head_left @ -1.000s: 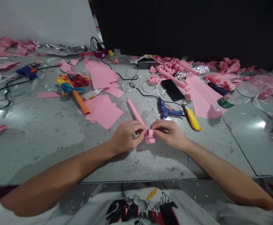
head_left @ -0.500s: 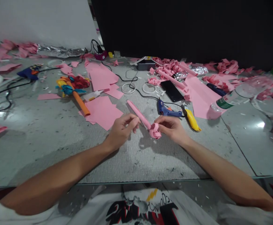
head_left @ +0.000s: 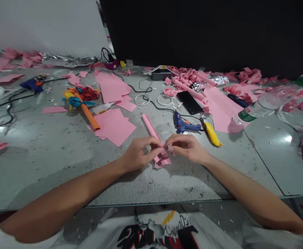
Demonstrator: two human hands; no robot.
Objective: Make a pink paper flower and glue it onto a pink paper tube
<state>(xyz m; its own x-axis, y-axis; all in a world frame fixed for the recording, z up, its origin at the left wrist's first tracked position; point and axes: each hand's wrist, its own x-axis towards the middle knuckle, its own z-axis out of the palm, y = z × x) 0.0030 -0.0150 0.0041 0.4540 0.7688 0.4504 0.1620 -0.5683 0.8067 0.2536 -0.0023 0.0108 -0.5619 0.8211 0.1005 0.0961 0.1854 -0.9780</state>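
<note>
Pinching the near end of a rolled pink paper tube [head_left: 151, 127], both hands work where its cut strips curl into a small pink frilled cluster [head_left: 161, 159] just above the grey speckled tabletop [head_left: 50, 155]. Left hand [head_left: 138, 154]: fingers narrowly closed on the tube, just behind the frill. Right hand [head_left: 186, 148]: thumb and forefinger nipped together on one strip at the top of the cluster; the other fingers are loosely curled. In my judgement the curling goes best with the tube held steady by the left hand while one strip at a time is drawn, lightly enough not to tear or flatten the roll. The tube's far end points away towards a blue hot-glue gun [head_left: 184, 123] lying near, apart from it. Square pink paper sheets [head_left: 113, 126] lie to the left.
</note>
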